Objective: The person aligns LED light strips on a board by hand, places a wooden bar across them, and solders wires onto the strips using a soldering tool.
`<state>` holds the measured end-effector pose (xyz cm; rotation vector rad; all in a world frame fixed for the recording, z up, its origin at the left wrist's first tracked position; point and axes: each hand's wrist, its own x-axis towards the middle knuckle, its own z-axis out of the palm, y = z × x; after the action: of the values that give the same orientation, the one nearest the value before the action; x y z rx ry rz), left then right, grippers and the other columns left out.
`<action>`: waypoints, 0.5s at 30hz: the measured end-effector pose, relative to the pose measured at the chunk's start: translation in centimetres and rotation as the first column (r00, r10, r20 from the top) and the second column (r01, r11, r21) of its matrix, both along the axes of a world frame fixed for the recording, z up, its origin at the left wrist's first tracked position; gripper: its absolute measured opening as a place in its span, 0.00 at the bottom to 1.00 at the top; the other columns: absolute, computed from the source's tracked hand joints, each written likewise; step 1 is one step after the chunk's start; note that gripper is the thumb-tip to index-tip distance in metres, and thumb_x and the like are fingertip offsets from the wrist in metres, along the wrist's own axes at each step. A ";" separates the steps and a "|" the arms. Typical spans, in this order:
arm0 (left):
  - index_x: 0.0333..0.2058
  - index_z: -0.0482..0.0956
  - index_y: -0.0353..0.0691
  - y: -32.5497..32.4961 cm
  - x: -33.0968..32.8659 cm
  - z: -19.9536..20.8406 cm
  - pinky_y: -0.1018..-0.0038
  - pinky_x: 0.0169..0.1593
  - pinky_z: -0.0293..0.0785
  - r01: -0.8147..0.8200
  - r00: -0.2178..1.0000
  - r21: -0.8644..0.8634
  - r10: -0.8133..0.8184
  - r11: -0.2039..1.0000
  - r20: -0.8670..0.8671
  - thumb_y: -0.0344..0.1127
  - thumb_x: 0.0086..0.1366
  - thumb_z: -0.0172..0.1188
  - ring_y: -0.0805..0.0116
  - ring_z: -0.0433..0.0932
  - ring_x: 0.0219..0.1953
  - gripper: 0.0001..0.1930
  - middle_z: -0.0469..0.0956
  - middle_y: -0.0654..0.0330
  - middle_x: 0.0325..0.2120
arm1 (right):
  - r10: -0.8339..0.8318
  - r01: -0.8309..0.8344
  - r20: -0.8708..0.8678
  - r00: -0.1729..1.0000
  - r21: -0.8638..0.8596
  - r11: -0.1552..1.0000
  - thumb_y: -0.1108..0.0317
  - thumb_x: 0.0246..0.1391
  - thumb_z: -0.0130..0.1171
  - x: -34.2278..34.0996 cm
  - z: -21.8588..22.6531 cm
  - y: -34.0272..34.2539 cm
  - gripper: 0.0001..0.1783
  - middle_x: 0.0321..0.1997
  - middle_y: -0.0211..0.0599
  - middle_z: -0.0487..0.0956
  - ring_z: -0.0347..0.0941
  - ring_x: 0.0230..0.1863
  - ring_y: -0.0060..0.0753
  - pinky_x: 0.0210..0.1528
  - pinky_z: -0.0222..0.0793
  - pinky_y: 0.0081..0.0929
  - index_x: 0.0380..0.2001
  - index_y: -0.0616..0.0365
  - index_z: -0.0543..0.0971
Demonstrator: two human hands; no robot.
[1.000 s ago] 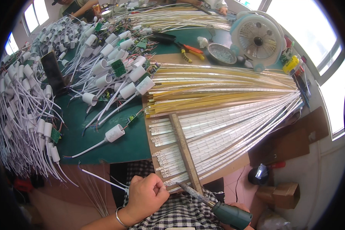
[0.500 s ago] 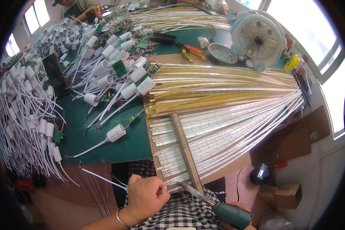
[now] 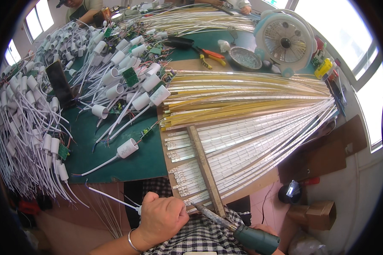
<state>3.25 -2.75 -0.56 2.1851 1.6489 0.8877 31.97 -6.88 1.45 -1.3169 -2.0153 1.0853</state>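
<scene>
Two points of action, one near corner

And look at the left hand (image 3: pixel 164 217), just in front of the green, flat worktop (image 3: pixel 78 146): it's curled into a fist, fingers closed on what looks like the end of a thin white plastic-sheathed cable (image 3: pixel 112 198). Whatever sits deeper in that grip is hidden. Opposite, the right hand (image 3: pixel 266 231) holds a dark green-handled soldering tool with a long metal barrel (image 3: pixel 255 239); its fingers seem wrapped about the handle, though most are out of sight. The tip points toward the fist, close to the near ends of long, narrow silvery-white strips (image 3: pixel 247 148), fanned over a tan cardboard sheet (image 3: pixel 256 176) beneath a straight brownish bar (image 3: pixel 206 172).

Handling call: the cable looks light and bendy, best taken at the collar end by the fist, away from the fine wires at its tail. Those strips look thin, springy, slightly slick and likely to kink, so pinch the edges near the bar. The tool looks stiff and heaviest of the lot: handle only, since the barrel may be hot.
</scene>
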 end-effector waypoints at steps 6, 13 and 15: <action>0.18 0.68 0.45 0.4 0.0 0.5 0.68 0.31 0.54 0.015 0.998 -0.016 -0.015 1.000 -0.059 0.27 0.42 0.61 0.66 0.67 0.15 0.09 0.68 0.66 0.12 | -0.013 0.018 -0.119 0.993 0.041 0.999 0.64 0.49 0.64 -0.3 0.0 0.2 0.18 0.42 0.47 0.77 0.73 0.42 0.48 0.46 0.68 0.39 0.41 0.62 0.78; 0.17 0.68 0.45 0.9 0.1 0.9 0.68 0.32 0.54 0.023 0.999 -0.054 -0.026 0.998 -0.047 0.28 0.42 0.61 0.65 0.67 0.15 0.09 0.67 0.65 0.11 | -0.029 0.031 -0.060 0.998 0.042 0.999 0.62 0.49 0.64 -0.4 -0.2 0.2 0.18 0.42 0.47 0.78 0.73 0.42 0.49 0.45 0.69 0.39 0.41 0.62 0.78; 0.18 0.69 0.44 0.9 0.1 0.9 0.68 0.33 0.55 0.024 0.999 -0.075 -0.027 0.997 -0.030 0.28 0.42 0.61 0.65 0.67 0.15 0.08 0.68 0.65 0.11 | -0.029 0.033 -0.066 0.997 0.053 0.998 0.62 0.49 0.64 -0.4 -0.5 0.1 0.18 0.41 0.47 0.78 0.74 0.41 0.49 0.45 0.69 0.38 0.41 0.62 0.78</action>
<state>3.31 -1.84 0.32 2.1755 1.6373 0.7756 31.56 -6.74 0.95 -1.2655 -1.9565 1.0393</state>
